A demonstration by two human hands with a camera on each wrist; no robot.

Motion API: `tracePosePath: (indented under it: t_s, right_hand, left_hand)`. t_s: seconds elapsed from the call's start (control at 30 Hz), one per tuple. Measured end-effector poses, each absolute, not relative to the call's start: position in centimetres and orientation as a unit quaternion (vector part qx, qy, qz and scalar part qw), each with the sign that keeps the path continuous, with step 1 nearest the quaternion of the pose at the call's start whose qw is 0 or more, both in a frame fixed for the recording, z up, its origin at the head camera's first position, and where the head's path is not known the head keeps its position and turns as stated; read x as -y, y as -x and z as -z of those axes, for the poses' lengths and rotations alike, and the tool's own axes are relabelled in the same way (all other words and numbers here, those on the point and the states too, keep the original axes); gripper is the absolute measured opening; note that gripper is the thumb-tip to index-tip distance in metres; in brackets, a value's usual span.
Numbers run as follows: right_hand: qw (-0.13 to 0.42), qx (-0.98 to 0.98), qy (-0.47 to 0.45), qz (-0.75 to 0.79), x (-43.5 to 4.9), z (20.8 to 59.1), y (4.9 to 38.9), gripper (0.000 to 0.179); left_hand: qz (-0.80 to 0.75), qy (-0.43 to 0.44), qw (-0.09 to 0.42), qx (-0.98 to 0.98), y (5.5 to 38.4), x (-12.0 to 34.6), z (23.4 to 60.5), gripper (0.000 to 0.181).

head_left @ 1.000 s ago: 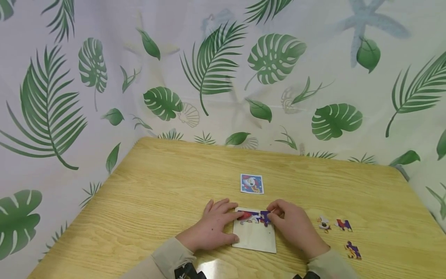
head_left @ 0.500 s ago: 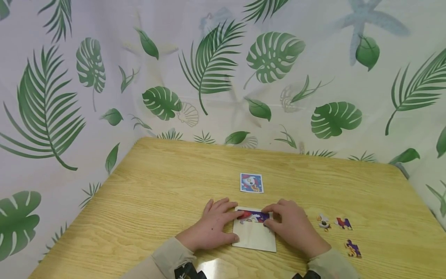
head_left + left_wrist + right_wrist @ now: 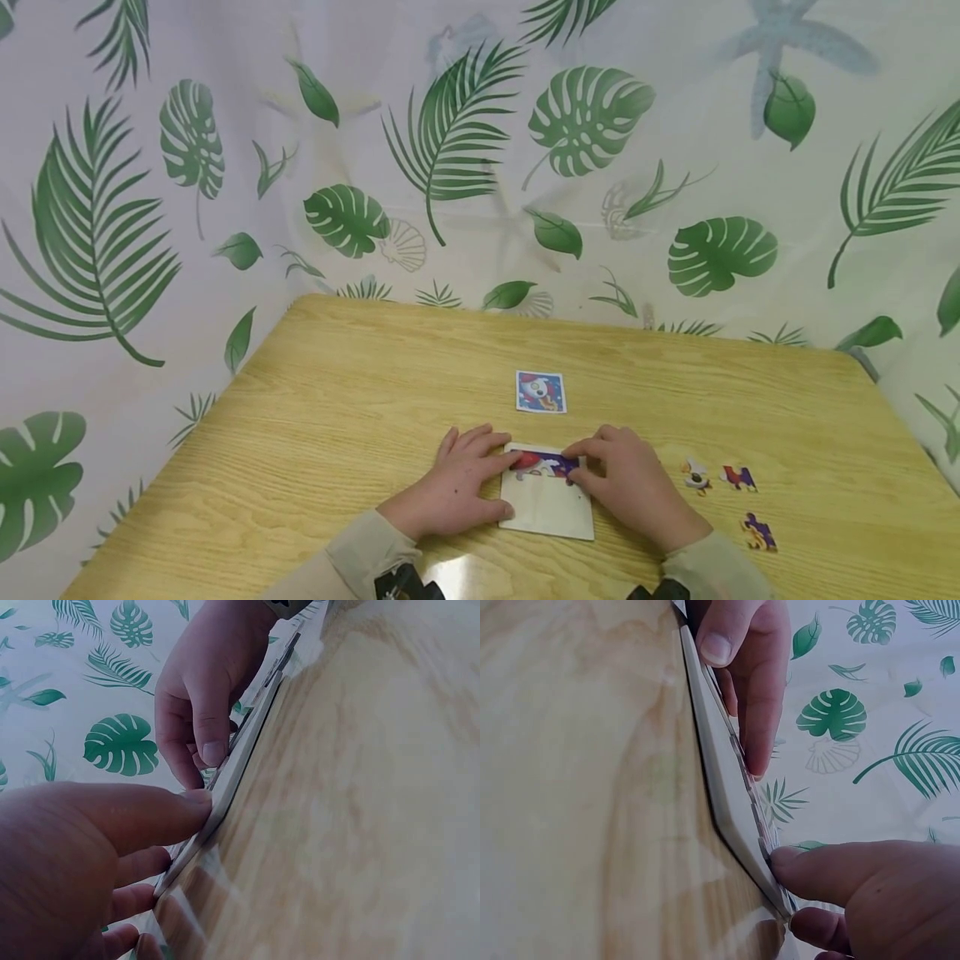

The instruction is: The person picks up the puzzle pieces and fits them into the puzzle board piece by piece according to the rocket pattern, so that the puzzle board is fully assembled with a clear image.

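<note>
A pale wooden puzzle board lies on the table, with a row of joined, purple, red and white jigsaw pieces along its top. My left hand rests at the board's left side, fingers spread, index fingertip on the red part and thumb on the lower left edge. At the right end of the row my right hand pinches a purple puzzle piece between thumb and index finger; the fingers partly hide it. The wrist views show the board edge-on, both hands touching it.
Three loose puzzle pieces lie right of my right hand: a white one, a red and purple one and a purple and orange one. A small picture card lies beyond the board. Leaf-patterned cloth surrounds the wooden table.
My right hand has brought the purple piece down flush against the row's right end, and its fingers have shifted slightly left. The left hand stays in place.
</note>
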State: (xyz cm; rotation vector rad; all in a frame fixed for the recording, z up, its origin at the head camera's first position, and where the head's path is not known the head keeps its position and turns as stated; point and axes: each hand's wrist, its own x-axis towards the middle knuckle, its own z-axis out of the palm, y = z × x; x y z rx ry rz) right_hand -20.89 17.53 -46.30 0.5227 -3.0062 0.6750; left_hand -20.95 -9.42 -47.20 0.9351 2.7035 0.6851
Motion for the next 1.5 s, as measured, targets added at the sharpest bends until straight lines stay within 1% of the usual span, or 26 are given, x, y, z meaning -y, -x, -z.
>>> tracePosePath:
  t_s: [0.33,0.5,0.73,0.93,1.07,1.23,1.5]
  right_hand:
    - [0.008,0.963,-0.148,-0.225,-18.0,47.0,21.3,0.016]
    - [0.011,0.956,-0.162,-0.244,-19.4,46.5,21.4,0.018]
    - [-0.01,0.954,-0.159,-0.253,-22.1,45.1,21.1,0.029]
    - [-0.027,0.956,-0.139,-0.257,-24.7,45.1,20.3,0.038]
    - [-0.015,0.963,-0.133,-0.236,-26.1,45.2,20.2,0.042]
    - [0.006,0.972,-0.136,-0.19,-27.3,45.5,20.3,0.043]
    - [0.008,0.976,-0.136,-0.172,-27.7,45.9,20.6,0.041]
  left_hand:
    - [-0.236,-0.321,0.089,-0.913,21.0,9.5,47.5,0.071]
    - [-0.242,-0.319,0.091,-0.912,20.9,9.3,47.4,0.072]
    - [-0.241,-0.312,0.092,-0.914,20.9,9.0,47.3,0.073]
    - [-0.237,-0.316,0.089,-0.914,20.9,9.3,47.3,0.072]
    - [-0.236,-0.318,0.084,-0.914,20.9,9.4,47.3,0.073]
    - [-0.234,-0.318,0.085,-0.915,21.0,9.4,47.5,0.072]
    - [-0.229,-0.32,0.077,-0.916,21.0,9.5,47.5,0.072]
